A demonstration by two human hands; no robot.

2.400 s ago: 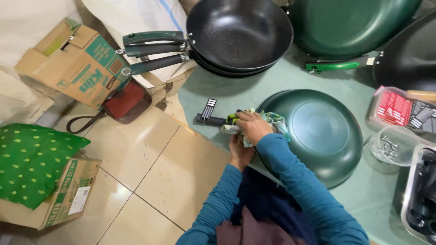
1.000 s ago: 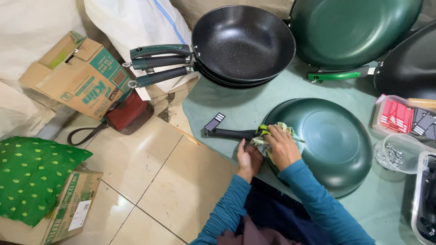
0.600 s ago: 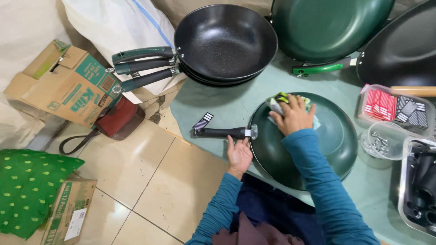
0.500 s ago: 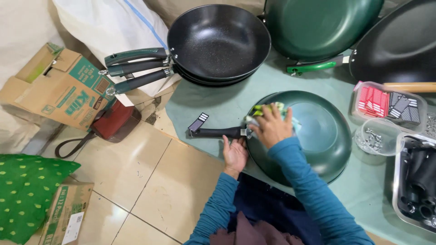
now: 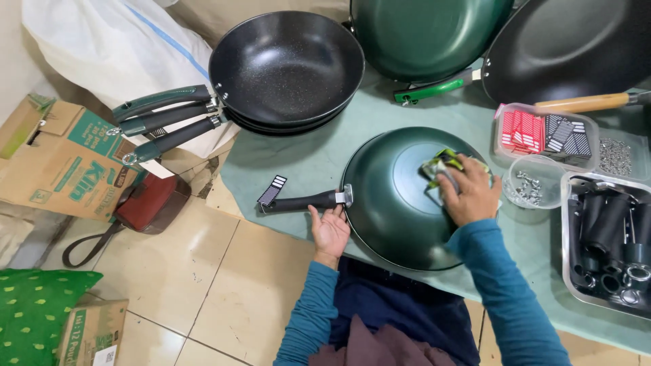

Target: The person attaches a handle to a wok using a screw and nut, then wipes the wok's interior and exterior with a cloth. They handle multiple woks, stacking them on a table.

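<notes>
Crowding the upturned green pan (image 5: 400,203): stacked black pans (image 5: 288,68), parts trays (image 5: 607,237).

light: bright, even, from above | shadows: soft, faint beneath the stacked black speckled pans (image 5: 288,64) | glare: pale sheen on the upturned dark green metal wok (image 5: 400,203) and glossy beige floor tiles (image 5: 169,271) | focus: sharp overall | blur: slight on the right hand (image 5: 471,196) | edges: mild wide-angle bending
</notes>
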